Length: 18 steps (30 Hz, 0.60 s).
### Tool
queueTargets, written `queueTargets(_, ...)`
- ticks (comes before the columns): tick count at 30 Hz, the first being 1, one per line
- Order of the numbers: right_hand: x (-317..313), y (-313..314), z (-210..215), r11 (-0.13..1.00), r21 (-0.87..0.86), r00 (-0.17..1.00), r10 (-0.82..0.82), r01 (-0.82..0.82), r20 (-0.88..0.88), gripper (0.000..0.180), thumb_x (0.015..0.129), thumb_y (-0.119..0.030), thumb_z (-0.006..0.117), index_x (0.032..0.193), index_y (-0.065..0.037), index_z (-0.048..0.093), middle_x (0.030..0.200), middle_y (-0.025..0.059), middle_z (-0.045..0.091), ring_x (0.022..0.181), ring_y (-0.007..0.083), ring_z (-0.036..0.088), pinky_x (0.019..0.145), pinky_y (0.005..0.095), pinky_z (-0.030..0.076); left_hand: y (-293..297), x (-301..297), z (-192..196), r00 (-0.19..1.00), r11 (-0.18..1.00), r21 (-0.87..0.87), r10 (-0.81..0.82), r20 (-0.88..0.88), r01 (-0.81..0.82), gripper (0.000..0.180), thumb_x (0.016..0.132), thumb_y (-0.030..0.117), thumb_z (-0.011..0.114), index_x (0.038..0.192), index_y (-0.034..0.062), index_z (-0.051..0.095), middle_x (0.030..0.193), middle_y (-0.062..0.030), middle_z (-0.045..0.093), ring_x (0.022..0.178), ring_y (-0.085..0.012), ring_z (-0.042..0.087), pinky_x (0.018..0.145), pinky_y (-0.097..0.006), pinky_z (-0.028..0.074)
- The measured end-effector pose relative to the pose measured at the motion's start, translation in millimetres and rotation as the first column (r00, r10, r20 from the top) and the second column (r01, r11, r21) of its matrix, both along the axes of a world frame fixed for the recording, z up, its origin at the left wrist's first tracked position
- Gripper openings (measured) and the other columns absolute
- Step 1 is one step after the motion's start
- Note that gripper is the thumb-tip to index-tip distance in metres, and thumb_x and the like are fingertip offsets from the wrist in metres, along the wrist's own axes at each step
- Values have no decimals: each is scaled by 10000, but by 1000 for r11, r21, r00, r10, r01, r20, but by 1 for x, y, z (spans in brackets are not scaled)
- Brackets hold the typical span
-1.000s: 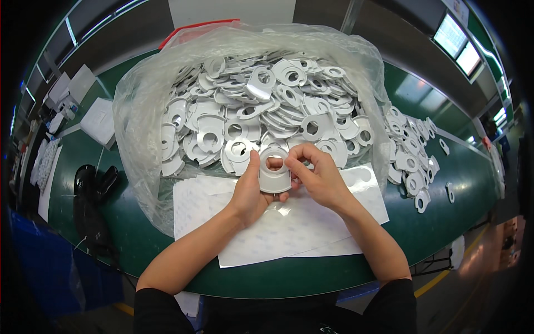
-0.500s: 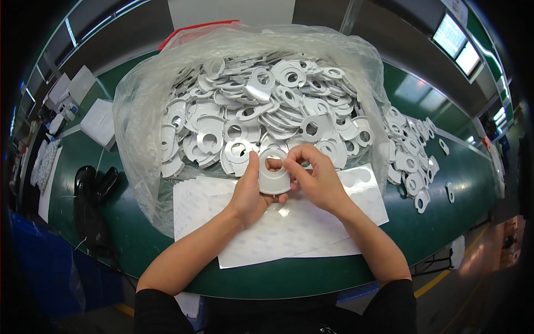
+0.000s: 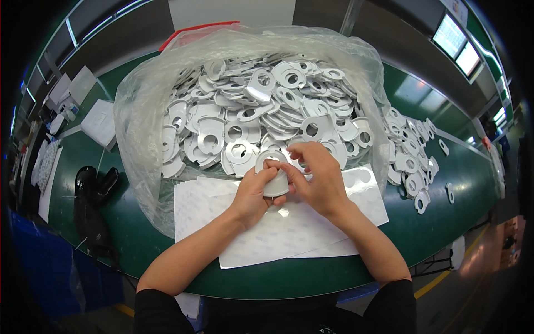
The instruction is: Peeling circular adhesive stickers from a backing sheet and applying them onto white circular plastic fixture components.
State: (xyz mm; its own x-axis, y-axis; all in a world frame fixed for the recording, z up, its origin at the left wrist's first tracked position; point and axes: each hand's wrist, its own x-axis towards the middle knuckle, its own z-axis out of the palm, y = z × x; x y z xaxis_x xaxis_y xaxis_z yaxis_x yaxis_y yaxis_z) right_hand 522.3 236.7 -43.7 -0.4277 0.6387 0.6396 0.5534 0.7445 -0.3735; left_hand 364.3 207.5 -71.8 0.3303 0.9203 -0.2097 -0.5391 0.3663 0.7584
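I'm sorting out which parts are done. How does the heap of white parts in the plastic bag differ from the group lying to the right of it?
The parts in the clear bag form a large, deep, overlapping heap; the parts on the green table at the right are fewer and spread thinly. The first sit inside plastic, the second lie bare. Both are flat white pieces with round holes.

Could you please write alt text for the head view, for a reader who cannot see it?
Left hand and right hand together hold one white ring-shaped flat part above white backing sheets on a green table. Behind them, a clear plastic bag holds many similar parts.
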Motion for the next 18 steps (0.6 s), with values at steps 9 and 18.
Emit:
queueTargets(9, 5, 1, 6, 571, -762, 869, -161, -305, -468, 220, 800, -99, 640, 963, 50, 643, 785, 64, 641, 620, 73, 566, 503, 195, 443, -3, 3, -1, 999, 997, 76, -19, -46, 22, 188, 907, 183, 399, 1060, 76, 414, 889, -119, 555, 694, -158, 554, 488, -243, 380)
queueTargets(18, 7, -1, 12, 518, -809, 860, -240, -279, -451, 100, 773, -83, 627, 778, 17, 616, 690, 35, 622, 566, 59, 545, 481, 193, 408, -9, 6, 1, 984, 986, 136, -73, -163, 96, 238, 940, 271, 377, 1090, 87, 386, 905, -94, 556, 699, -116, 558, 491, -207, 381)
